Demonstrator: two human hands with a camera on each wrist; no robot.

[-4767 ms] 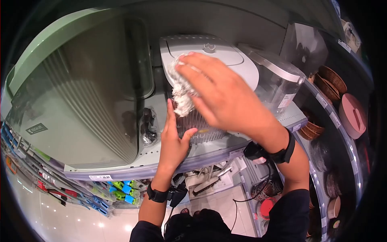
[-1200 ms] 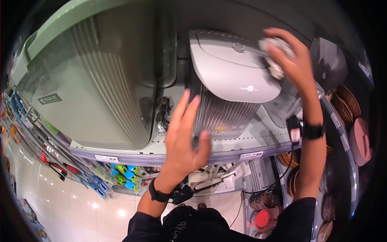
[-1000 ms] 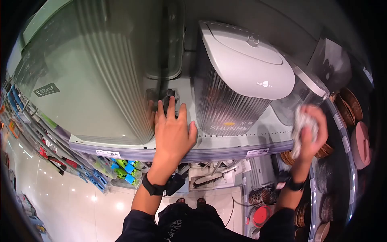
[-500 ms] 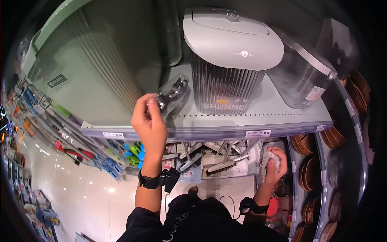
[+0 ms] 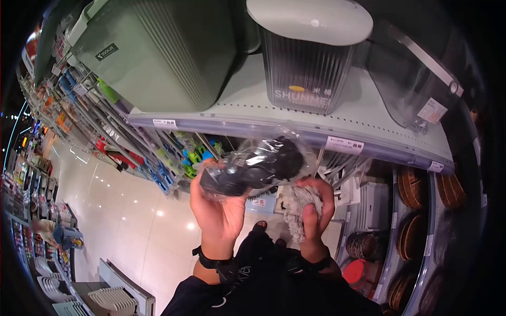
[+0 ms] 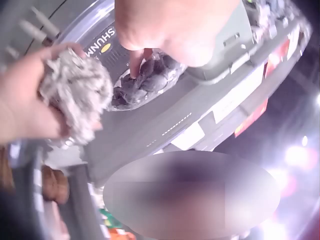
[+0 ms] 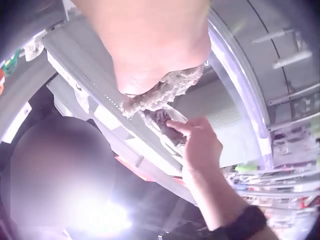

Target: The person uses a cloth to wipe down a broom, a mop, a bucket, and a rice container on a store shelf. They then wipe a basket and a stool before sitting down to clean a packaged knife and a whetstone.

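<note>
Off the shelf [image 5: 363,100], the bag [image 5: 269,164] has neared the cloth [image 5: 295,209].

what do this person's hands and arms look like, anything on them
The left hand and right hand are ungloved. A black band circles the left wrist, with a dark, blocky unit beside it; the right wrist has a dark band too. The sleeves are black or nearly so.

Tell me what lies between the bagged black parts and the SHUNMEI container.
In the head view, a bare strip of shelf and its front rail lie between the bag and the SHUNMEI container; the bag partly overlaps the rail.
</note>
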